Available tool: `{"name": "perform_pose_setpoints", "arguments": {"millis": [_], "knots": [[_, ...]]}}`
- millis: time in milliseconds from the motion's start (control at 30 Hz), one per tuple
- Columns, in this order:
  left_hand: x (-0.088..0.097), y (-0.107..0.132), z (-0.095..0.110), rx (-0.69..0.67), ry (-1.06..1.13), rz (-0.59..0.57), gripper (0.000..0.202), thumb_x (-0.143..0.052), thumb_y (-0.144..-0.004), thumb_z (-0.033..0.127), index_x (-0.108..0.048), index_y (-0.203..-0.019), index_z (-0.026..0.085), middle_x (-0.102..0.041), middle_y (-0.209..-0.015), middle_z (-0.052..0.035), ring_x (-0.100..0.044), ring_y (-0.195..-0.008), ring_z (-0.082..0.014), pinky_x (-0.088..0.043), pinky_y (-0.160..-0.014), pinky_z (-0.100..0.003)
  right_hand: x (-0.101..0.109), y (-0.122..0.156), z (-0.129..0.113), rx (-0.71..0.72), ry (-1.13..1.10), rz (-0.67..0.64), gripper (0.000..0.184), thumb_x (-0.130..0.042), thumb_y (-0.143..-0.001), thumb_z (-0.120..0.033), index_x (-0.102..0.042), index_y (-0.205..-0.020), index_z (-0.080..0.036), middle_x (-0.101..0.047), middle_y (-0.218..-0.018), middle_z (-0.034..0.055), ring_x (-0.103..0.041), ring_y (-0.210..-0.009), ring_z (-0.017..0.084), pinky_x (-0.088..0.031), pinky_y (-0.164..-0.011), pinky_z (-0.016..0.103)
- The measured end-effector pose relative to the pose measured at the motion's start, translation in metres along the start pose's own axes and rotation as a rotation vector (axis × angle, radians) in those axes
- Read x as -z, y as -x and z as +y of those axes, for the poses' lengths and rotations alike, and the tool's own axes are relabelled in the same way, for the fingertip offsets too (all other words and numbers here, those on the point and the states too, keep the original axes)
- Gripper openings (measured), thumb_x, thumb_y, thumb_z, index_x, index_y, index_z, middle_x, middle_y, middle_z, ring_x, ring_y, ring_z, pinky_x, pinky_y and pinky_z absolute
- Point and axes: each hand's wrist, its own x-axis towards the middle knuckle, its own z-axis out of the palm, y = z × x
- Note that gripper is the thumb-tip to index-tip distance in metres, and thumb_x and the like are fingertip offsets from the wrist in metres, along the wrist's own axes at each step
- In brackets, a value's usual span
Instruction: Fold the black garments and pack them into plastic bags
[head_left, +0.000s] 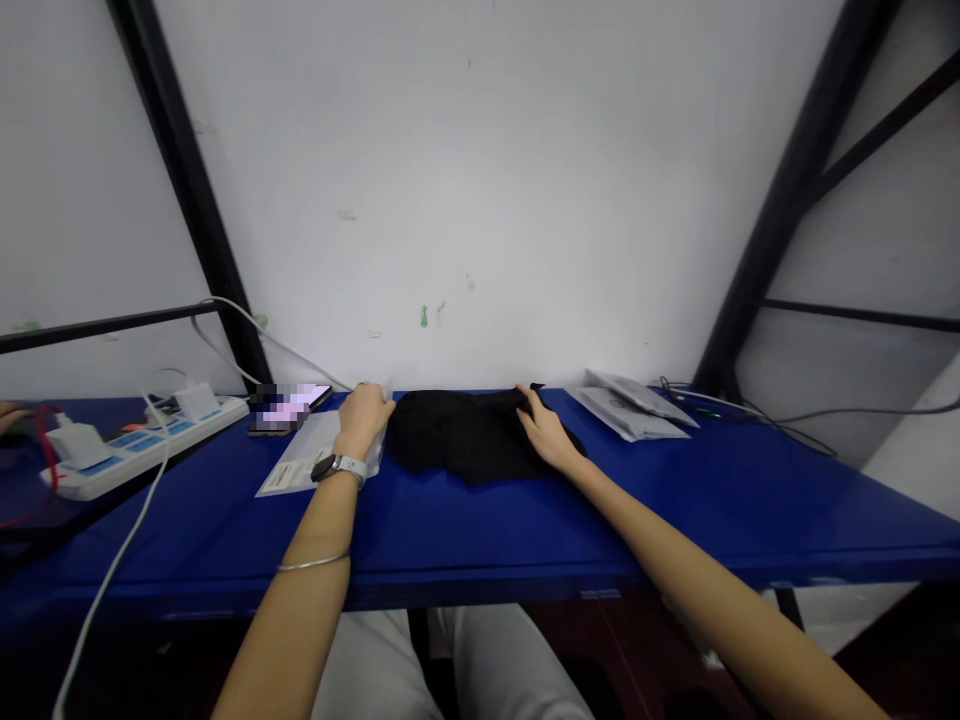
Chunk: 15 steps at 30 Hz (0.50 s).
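My left hand (365, 421) sits at the top of a clear plastic bag (311, 452) with a white label, its fingers closed on the bag's upper edge. A crumpled black garment (465, 436) lies on the blue table (712, 500) just to the right of that hand. My right hand (545, 430) rests on the garment's right side, with its fingers tucked at a raised fold. A wristwatch and a thin bangle are on my left arm.
A phone (291, 408) with a blurred screen lies beyond the bag. A white power strip (142, 447) with chargers is at the left, and another person's hand (10, 416) is at the far-left edge. Grey packets (628, 410) and cables lie at the back right, against a white wall.
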Motion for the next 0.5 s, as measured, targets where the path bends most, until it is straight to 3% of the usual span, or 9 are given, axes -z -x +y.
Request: {"name": "perform_pose_setpoints", "arguments": {"millis": [100,200,233,300,400,500], "knots": [[-0.004,0.000,0.019,-0.132,0.267,0.015,0.017,-0.049,-0.074,0.025,-0.063,-0.069,0.015,-0.066,-0.074,-0.0085,-0.061,-0.076,-0.0210,-0.042,-0.067,-0.028,-0.007,0.004,-0.001,0.134,0.088,-0.103,0.059,-0.053,-0.086,-0.030,-0.036,-0.141,-0.021,-0.046,-0.140,0.0122,-0.044,-0.129,0.025,-0.033,-0.108,0.044],[-0.011,0.003,0.035,-0.216,0.586,-0.127,0.019,-0.049,-0.074,0.030,-0.059,-0.065,0.016,-0.057,-0.060,-0.0001,-0.055,-0.062,-0.0150,-0.040,-0.061,-0.025,-0.013,0.006,-0.001,0.105,0.148,-0.117,0.083,-0.070,-0.072,-0.030,-0.031,-0.144,-0.016,-0.044,-0.141,0.0184,-0.044,-0.128,0.030,-0.036,-0.106,0.046],[-0.014,0.005,0.039,-0.238,0.658,-0.177,0.021,-0.050,-0.074,0.032,-0.059,-0.065,0.016,-0.055,-0.058,0.0011,-0.053,-0.059,-0.0139,-0.038,-0.059,-0.024,-0.014,0.006,0.000,0.074,0.159,-0.101,0.084,-0.070,-0.071,-0.025,-0.031,-0.144,-0.013,-0.044,-0.140,0.0200,-0.045,-0.128,0.030,-0.037,-0.105,0.046],[-0.019,0.009,0.046,-0.278,0.717,-0.227,0.022,-0.051,-0.073,0.034,-0.060,-0.065,0.016,-0.054,-0.057,0.0020,-0.050,-0.057,-0.0130,-0.036,-0.057,-0.024,-0.013,0.003,0.001,0.017,0.169,-0.076,0.068,-0.062,-0.073,-0.014,-0.042,-0.137,-0.010,-0.051,-0.134,0.0193,-0.049,-0.124,0.029,-0.038,-0.104,0.043],[-0.028,0.017,0.056,-0.328,0.680,-0.223,0.019,-0.051,-0.070,0.030,-0.061,-0.062,0.016,-0.057,-0.058,0.0012,-0.051,-0.059,-0.0132,-0.036,-0.058,-0.024,-0.010,-0.003,0.000,-0.067,0.132,0.006,0.041,-0.048,-0.075,-0.005,-0.064,-0.112,-0.012,-0.066,-0.114,0.0135,-0.060,-0.110,0.027,-0.043,-0.099,0.038],[-0.037,0.024,0.068,-0.382,0.651,-0.258,0.016,-0.050,-0.068,0.024,-0.060,-0.058,0.016,-0.060,-0.061,0.0002,-0.054,-0.063,-0.0138,-0.038,-0.061,-0.024,-0.011,-0.006,-0.005,-0.104,0.013,0.214,0.040,-0.041,-0.080,-0.007,-0.064,-0.111,-0.014,-0.069,-0.110,0.0108,-0.063,-0.105,0.024,-0.046,-0.096,0.038]]}}
